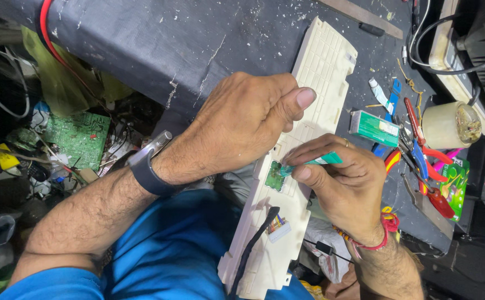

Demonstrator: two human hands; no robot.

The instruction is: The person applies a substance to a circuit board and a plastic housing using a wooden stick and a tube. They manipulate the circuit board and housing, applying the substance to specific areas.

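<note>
Right hand (345, 186): grip pinched on a small teal-handled tool (315, 162), thumb and forefinger pressed together around the handle, with the tip end at a small green circuit board (276, 175). That board sits in a recess of a long cream plastic panel (323, 72), which lies diagonally across the frame, its upper end on the bench (142, 39) and its lower end over the person's lap. Left hand (242, 122): fingers curled over the panel's edge just above the small board, thumb extended across the ribbed face; grip closed on the panel, steadying it. Dark wristband on the left wrist, red thread band on the right wrist. A black cable (253, 244) runs along the lower part of the panel to a white multi-wire connector (279, 229). Bench surface is a dark cloth cover, flecked with white debris. To the right of the panel: a green and white box (373, 128), a small white tube (378, 93), red-handled pliers (420, 133), a red-handled screwdriver (437, 200), and a cream pot (448, 125) with residue inside. Black cables at the top right corner. At left, below the bench edge, a larger green circuit board (76, 138) lies among loose clutter and wires.
</note>
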